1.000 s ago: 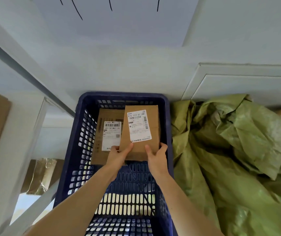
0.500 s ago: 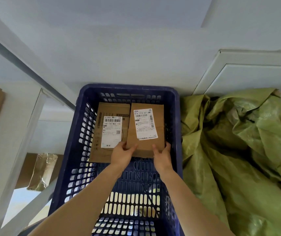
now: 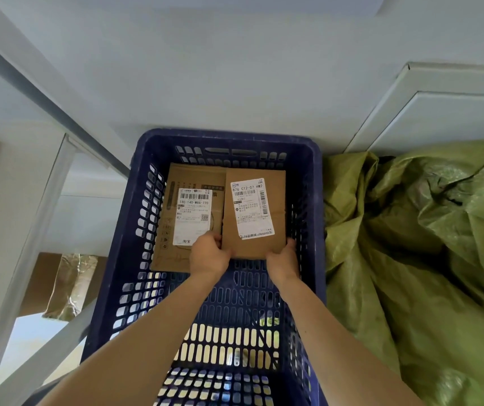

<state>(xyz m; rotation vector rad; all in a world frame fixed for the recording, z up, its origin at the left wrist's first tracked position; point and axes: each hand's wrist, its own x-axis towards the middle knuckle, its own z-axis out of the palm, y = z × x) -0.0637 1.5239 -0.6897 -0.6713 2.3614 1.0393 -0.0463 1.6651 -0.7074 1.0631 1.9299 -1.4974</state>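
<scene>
The brown box (image 3: pixel 254 213) sits lower now than a moment ago. It is at the far end of the blue crate (image 3: pixel 229 136), right beside the other box (image 3: pixel 189 215), and it no longer leans over that one. The left hand (image 3: pixel 209 254) and right hand (image 3: pixel 283 259) pinch its near edge, one at each corner. Their fingertips are tucked under, out of sight. The small print on the labels is too tiny to read.

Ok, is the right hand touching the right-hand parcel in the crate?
Touching. Head view shows the right hand gripping the right-hand parcel at its near corner.
</scene>
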